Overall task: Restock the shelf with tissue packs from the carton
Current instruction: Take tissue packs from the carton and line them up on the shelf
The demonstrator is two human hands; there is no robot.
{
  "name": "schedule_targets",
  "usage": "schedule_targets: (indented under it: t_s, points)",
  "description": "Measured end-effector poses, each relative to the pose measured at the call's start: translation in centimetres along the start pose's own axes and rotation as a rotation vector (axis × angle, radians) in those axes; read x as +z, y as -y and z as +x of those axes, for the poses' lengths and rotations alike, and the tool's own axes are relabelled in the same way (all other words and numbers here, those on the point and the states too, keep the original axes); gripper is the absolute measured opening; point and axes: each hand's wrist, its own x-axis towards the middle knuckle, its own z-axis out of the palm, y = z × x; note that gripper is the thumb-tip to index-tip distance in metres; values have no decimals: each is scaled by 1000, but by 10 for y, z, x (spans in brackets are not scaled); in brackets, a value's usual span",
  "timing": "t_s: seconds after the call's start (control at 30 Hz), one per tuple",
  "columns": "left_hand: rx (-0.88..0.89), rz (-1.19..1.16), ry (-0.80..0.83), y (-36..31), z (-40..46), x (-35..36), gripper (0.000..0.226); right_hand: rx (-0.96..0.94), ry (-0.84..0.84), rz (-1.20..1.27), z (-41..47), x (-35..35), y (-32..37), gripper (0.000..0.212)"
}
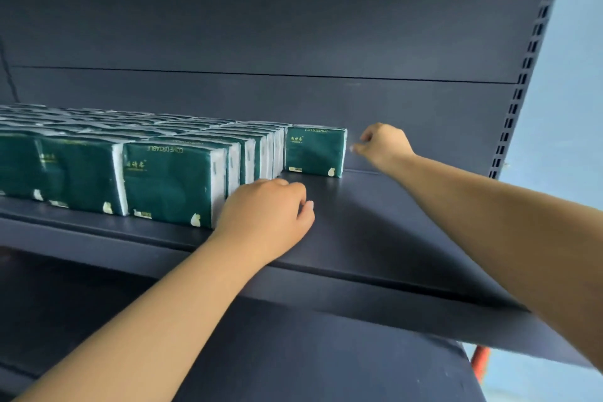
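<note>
With both hands empty, left hand [267, 212] loosely curled mid-frame and right hand [381, 143] just right of the last upright tissue pack [315, 152] on the shelf [375, 222], a careless brush could have toppled it.

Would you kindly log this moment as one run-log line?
dark metal shelf partly stocked | left hand beside front green tissue packs | right hand empty near rear green pack

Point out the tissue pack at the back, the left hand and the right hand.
back tissue pack [315, 152], head view, green front face
left hand [266, 210], head view, back of hand
right hand [385, 143], head view, back of hand
</note>
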Motion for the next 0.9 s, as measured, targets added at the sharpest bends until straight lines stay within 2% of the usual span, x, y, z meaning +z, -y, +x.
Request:
schedule_targets:
  t_s: [0.17, 0.33, 0.5, 0.77, 0.9]
  points:
    - [-9, -31, -17, -11, -28, -27, 29, -113, 5, -56, -75, -35, 5, 22]
    - [3, -15, -75, -37, -99, -70, 27, -260, 8, -168, -187, -68, 6, 30]
    - [-57, 20, 12, -43, -190, -108, 28, -334, 79, -189, -289, -81, 7, 28]
    - [-212, 128, 96, -4, -347, -148, 23, -511, 182, -178, -420, -51, 58, 35]
    - [-316, 170, 120, 35, -416, -165, 35, -557, 290, -144, -475, -25, 100, 38]
